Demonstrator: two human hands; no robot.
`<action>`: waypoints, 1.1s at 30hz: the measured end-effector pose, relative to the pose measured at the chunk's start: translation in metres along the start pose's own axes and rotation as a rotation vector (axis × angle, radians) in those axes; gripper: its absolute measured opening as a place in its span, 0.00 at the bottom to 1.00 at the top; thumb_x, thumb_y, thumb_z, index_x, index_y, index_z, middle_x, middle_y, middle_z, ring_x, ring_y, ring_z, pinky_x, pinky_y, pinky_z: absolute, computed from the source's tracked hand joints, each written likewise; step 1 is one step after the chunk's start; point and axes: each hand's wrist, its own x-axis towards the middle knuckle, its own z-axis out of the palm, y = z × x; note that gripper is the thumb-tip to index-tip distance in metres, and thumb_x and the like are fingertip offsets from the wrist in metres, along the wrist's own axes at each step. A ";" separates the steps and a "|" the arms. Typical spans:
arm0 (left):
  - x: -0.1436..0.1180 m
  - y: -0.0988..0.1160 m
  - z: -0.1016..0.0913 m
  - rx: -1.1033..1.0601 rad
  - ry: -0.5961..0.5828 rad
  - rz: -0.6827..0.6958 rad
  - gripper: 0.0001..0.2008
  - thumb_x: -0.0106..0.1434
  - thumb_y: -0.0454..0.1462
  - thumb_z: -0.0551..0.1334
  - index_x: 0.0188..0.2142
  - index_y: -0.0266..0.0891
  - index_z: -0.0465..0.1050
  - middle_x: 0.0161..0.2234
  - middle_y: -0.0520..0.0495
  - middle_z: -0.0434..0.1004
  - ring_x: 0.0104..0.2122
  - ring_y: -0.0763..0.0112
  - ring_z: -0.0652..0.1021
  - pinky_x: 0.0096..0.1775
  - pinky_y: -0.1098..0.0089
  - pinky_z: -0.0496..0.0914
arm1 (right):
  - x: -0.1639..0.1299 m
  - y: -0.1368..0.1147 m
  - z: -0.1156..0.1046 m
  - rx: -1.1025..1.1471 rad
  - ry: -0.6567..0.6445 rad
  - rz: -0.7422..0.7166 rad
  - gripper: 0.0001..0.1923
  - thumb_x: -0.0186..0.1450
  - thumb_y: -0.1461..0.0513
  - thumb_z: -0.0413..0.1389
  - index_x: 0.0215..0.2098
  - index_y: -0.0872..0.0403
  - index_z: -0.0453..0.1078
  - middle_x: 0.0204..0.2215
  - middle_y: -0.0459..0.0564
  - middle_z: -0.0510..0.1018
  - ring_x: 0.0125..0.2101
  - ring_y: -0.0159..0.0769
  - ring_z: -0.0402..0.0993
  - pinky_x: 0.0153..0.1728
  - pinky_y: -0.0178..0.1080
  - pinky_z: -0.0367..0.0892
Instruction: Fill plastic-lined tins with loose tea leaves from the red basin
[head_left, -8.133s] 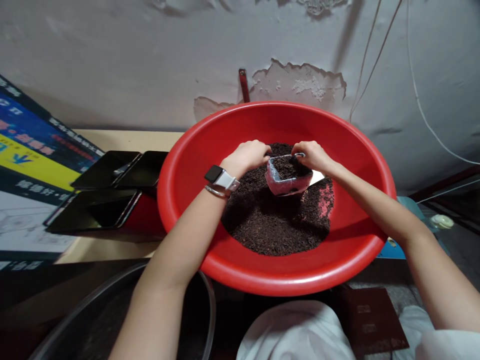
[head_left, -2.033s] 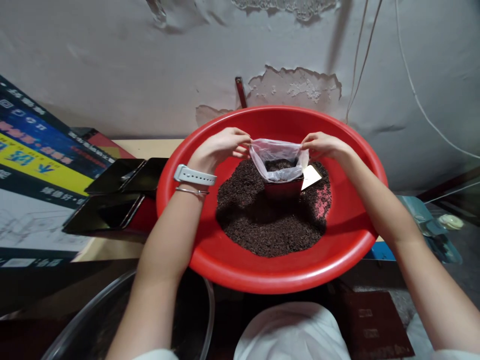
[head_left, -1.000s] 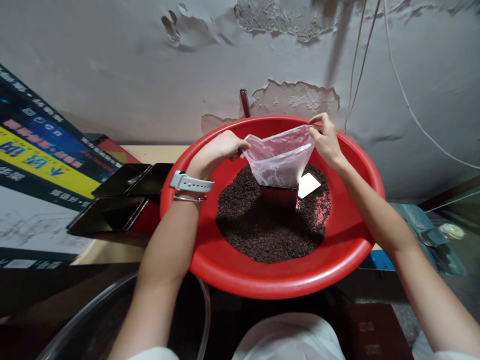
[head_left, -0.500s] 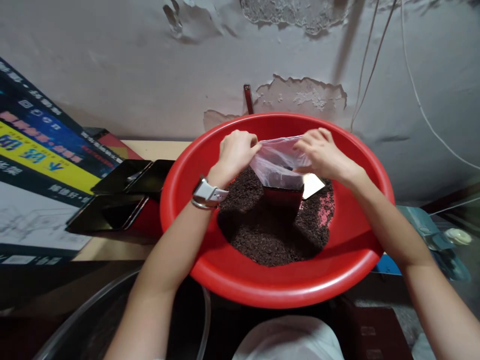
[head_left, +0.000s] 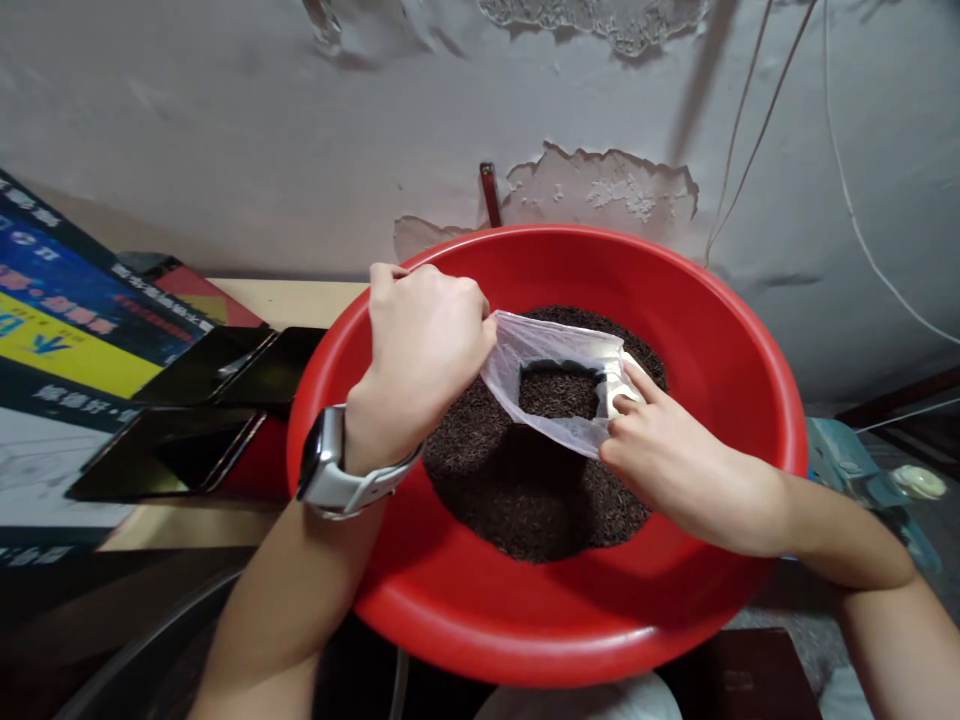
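My left hand (head_left: 427, 345), with a watch (head_left: 330, 465) at its wrist, pinches the left edge of a thin clear plastic bag (head_left: 555, 336). The right edge of the bag is gripped by the fingers of my right hand (head_left: 667, 450). Between them the bag's mouth is spread wide, and dark loose tea-like leaves (head_left: 559, 392) show inside it. The container under the bag is mostly hidden. More of the dark leaves (head_left: 517, 520) lie in a large red basin (head_left: 570, 625) below both hands. A pale shiny piece beside my right fingertips is partly covered.
Several open, dark-lined boxes (head_left: 169, 450) lie left of the basin on a light wooden surface (head_left: 180, 520). A printed carton (head_left: 67, 370) leans behind them. The peeling wall (head_left: 262, 150) stands close behind, with cables (head_left: 750, 130) hanging at right. Teal plastic containers (head_left: 840, 445) are at far right.
The bag's mouth has been pulled wider and tipped toward me, showing the leaves inside. My left hand moved left and nearer; my right hand moved lower along the bag's right edge.
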 end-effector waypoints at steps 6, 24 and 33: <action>0.004 0.004 0.005 -0.064 0.011 -0.031 0.16 0.66 0.40 0.54 0.38 0.41 0.82 0.36 0.40 0.82 0.50 0.47 0.76 0.57 0.47 0.58 | -0.004 0.005 0.003 -0.066 0.098 0.017 0.09 0.61 0.68 0.56 0.24 0.52 0.74 0.22 0.47 0.73 0.34 0.40 0.71 0.62 0.57 0.43; 0.015 0.009 0.020 -0.063 0.018 -0.046 0.20 0.72 0.40 0.48 0.50 0.32 0.75 0.51 0.36 0.77 0.55 0.49 0.72 0.58 0.50 0.59 | 0.056 -0.037 0.155 0.154 -0.695 -0.229 0.59 0.51 0.62 0.70 0.72 0.47 0.41 0.70 0.64 0.49 0.63 0.59 0.59 0.49 0.47 0.72; 0.020 -0.003 0.019 -0.153 0.027 -0.081 0.22 0.72 0.41 0.46 0.53 0.35 0.73 0.54 0.35 0.75 0.57 0.48 0.69 0.58 0.53 0.58 | 0.048 -0.024 0.146 0.253 -0.333 -0.230 0.32 0.62 0.63 0.62 0.64 0.52 0.63 0.52 0.56 0.77 0.46 0.39 0.78 0.42 0.32 0.70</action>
